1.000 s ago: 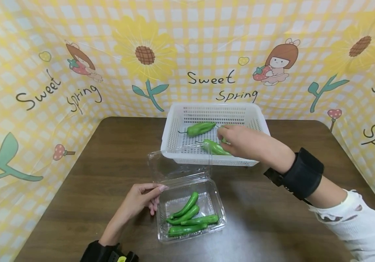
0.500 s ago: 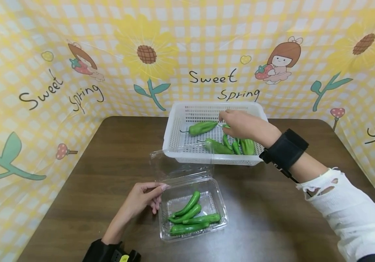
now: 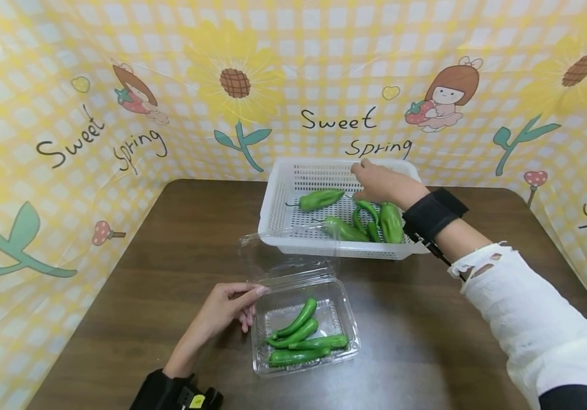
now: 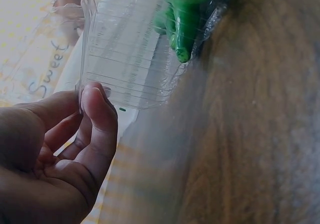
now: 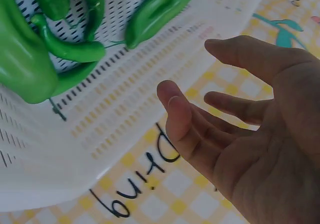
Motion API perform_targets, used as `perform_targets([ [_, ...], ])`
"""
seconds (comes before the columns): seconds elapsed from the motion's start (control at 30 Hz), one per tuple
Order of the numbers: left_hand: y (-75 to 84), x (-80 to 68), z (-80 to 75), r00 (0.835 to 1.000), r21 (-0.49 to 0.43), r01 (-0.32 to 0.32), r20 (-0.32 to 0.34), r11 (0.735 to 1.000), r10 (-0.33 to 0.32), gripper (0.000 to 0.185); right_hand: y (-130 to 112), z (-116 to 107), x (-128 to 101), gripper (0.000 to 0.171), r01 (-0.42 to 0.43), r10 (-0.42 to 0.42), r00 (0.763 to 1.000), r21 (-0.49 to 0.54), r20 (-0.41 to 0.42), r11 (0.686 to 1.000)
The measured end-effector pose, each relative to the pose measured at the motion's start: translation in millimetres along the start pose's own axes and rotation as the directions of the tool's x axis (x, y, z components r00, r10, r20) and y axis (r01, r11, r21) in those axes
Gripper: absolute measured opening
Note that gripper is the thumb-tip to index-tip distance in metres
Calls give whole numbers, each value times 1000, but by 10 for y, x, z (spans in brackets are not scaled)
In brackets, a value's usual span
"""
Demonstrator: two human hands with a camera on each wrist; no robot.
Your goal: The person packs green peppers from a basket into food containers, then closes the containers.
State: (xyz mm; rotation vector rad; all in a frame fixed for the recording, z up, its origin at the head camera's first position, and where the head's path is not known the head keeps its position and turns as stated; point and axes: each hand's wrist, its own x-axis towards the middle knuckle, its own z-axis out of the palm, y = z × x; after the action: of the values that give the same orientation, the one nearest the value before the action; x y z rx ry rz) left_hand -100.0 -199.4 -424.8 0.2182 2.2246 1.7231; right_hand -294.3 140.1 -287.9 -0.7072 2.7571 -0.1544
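A dark wooden worktop (image 3: 170, 239) is shown. At its far edge a white slotted basket (image 3: 293, 182) is seen, with about five green peppers (image 3: 391, 222) left inside. Nearer, four peppers (image 3: 298, 341) are already laid in a clear clamshell box (image 3: 342, 296), lid open. The right hand (image 3: 383, 183) is held spread over the basket, holding nothing. The box's edge is pinched by the left hand (image 3: 221, 310), seemingly.

clamshell box (image 3: 306, 330): clear glossy plastic | basket (image 3: 293, 188): white perforated plastic | table (image 3: 170, 250): dark wood-grain
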Motion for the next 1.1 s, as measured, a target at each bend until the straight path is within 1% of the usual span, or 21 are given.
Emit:
perform_targets([
  [0.2, 0, 10, 4, 1000, -11, -8, 3, 1000, 8, 34, 148, 40, 160, 62, -42, 43, 998, -30, 49, 999],
  [0.33, -2, 9, 0, 1000, -16, -13, 9, 1000, 13, 33, 211, 70, 213, 61, -72, 73, 995, -18, 64, 997],
  [0.4, -2, 10, -5, 1000, -16, -16, 11, 1000, 16, 33, 233, 87, 233, 58, -84, 85, 995, -14, 58, 996],
  [0.53, 6, 17, -18, 1000, -8, -19, 9, 1000, 20, 33, 260, 127, 274, 36, -95, 95, 995, -22, 26, 995],
  [0.63, 10, 22, -26, 1000, -6, -21, 8, 1000, 21, 33, 265, 159, 299, 16, -121, 121, 992, 8, 26, 993],
  [0.7, 10, 21, -29, 1000, -7, -22, 8, 1000, 22, 33, 260, 181, 311, 10, -139, 138, 990, 42, 37, 989],
  [0.77, 8, 19, -31, 1000, -8, -21, 8, 1000, 22, 33, 251, 205, 333, 9, -155, 152, 987, 50, 54, 987],
  [0.87, 3, 13, -30, 1000, -8, -16, 7, 1000, 16, 33, 231, 242, 366, 14, -176, 173, 983, 47, 66, 983],
  [0.97, -3, 8, -24, 1000, -11, -11, 9, 1000, 11, 33, 215, 271, 389, 19, -207, 205, 976, 29, 74, 978],
  [1.1, -10, 5, -21, 1000, -12, -12, 11, 1000, 13, 33, 213, 294, 403, 18, -224, 225, 972, -22, 70, 974],
])
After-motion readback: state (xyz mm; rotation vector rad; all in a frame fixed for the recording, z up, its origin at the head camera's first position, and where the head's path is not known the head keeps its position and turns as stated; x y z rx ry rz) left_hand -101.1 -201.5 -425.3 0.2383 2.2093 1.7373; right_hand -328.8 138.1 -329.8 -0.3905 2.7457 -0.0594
